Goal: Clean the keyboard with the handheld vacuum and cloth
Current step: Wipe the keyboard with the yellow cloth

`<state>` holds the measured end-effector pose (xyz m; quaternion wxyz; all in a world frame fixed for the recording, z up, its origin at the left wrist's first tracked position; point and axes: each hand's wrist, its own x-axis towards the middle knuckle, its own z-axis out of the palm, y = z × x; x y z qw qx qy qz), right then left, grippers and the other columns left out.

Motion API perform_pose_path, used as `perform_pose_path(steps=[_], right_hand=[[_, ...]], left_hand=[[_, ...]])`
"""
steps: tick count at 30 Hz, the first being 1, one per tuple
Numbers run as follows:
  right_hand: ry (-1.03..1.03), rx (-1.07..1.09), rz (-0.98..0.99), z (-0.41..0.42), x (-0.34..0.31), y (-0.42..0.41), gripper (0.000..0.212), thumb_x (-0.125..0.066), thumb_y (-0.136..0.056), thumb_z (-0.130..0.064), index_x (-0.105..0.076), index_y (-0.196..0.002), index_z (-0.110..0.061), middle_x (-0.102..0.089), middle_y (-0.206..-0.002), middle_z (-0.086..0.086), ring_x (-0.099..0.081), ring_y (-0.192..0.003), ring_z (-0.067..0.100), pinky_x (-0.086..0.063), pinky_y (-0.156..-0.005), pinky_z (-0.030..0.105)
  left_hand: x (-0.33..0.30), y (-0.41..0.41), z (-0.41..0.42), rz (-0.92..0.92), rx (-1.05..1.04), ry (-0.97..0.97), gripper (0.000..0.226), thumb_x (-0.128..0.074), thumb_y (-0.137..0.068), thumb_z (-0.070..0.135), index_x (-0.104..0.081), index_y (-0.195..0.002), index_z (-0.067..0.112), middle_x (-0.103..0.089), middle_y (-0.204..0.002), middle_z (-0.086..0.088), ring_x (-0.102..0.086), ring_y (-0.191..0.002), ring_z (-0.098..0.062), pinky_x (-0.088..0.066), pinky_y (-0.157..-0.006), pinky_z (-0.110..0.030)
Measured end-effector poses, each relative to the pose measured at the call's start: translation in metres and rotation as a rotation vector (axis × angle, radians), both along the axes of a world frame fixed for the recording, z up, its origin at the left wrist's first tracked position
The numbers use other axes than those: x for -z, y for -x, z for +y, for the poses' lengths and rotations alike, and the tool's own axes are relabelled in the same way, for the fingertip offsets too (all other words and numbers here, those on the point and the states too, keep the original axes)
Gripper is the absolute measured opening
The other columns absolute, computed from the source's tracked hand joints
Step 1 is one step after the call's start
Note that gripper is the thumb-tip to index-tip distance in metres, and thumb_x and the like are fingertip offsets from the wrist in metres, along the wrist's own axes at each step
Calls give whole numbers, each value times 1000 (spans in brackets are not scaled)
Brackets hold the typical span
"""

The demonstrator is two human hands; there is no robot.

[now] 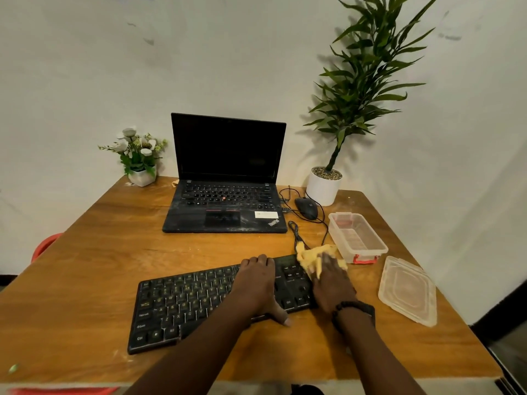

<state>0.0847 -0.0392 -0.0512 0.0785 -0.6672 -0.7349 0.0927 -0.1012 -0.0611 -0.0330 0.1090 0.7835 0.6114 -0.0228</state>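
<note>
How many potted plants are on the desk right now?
2. A small white-flowered plant in a white pot stands at the wooden desk's back left corner, left of the black laptop; a tall green leafy plant in a round white pot stands back right.

One head-worn view (wide-angle, edges bowed) looks forward and down across the desk (114, 252) from its near edge, facing the far wall, close above both forearms at the bottom
</note>
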Motion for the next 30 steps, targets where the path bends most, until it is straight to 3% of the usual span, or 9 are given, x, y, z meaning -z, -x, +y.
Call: perform_pose_path(steps=[9, 12, 14, 15, 19, 21, 23, 26, 30], right_hand=[[55, -106, 2, -5, -3, -1, 60, -41, -100, -22, -13, -152, -17, -9, -161, 1, -8, -148, 17, -13, -119, 35], [14, 228, 581, -7, -34, -11, 42, -37, -102, -30, -45, -137, -8, -47, -143, 13, -44, -129, 30, -35, -108, 38], [-127, 534, 1008, -4, -55, -16, 44, -36, -101, -40, -57, -118, -6, -58, -123, 17, -54, -112, 35, -43, -99, 46], [-218, 636, 1047, -9, -59, -17, 48, -35, -100, -43, -57, -118, -4, -59, -119, 18, -55, -108, 36, -44, -96, 47], [-555, 589, 726, -39, -55, -10, 36, -41, -100, -28, -50, -132, -13, -61, -115, 15, -58, -97, 32, -49, -79, 41], [-402, 375, 326, -42, -36, -3, 48, -50, -95, -16, -38, -142, -14, -50, -135, 12, -53, -117, 29, -50, -92, 42], [-157, 232, 72, -48, -10, 18, 56, -48, -95, -18, -27, -146, -11, -28, -152, 13, -32, -138, 28, -34, -112, 38], [-104, 72, 2, -68, 11, 45, 63, -42, -98, -18, -10, -152, -15, -4, -160, 6, 0, -148, 21, -5, -121, 35], [-89, 219, 83, -56, 1, 20, 59, -41, -98, -16, -17, -151, -15, -12, -160, 3, -8, -148, 19, -13, -120, 35]], left_hand=[[1, 9, -3, -13, 18, -11, 139, -75, -56, 80, -14, -156, 6, -20, -161, -12, -22, -146, -31, -17, -122, -43], [1, 13, -6, -38, 37, 17, 142, -74, -58, 79, -4, -158, 6, -8, -165, -11, -10, -151, -30, -10, -123, -43], [1, 19, -6, -88, 42, 90, 145, -75, -61, 77, 8, -157, 7, 10, -166, -12, 7, -152, -32, 1, -122, -46], [1, 21, -6, -111, 31, 130, 147, -75, -61, 76, 13, -157, 8, 20, -164, -13, 16, -151, -35, 6, -121, -48], [-4, 31, -6, -63, -46, 140, 149, -74, -59, 78, 13, -156, 7, 16, -163, -21, 17, -149, -42, 7, -119, -53], [-3, 34, -7, -40, -32, 112, 148, -75, -57, 78, 7, -157, 6, -1, -163, -19, -1, -150, -41, -3, -122, -52], [-1, 34, -7, -29, -14, 95, 146, -76, -55, 79, -1, -157, 7, -11, -161, -16, -12, -148, -38, -10, -122, -50], [0, 33, -7, 3, -19, 76, 143, -78, -53, 78, -8, -156, 7, -16, -159, -13, -19, -146, -36, -15, -121, -48], [-3, 38, -5, 48, 9, 77, 144, -76, -53, 80, -9, -156, 6, -16, -160, -15, -22, -146, -36, -18, -121, -48]])
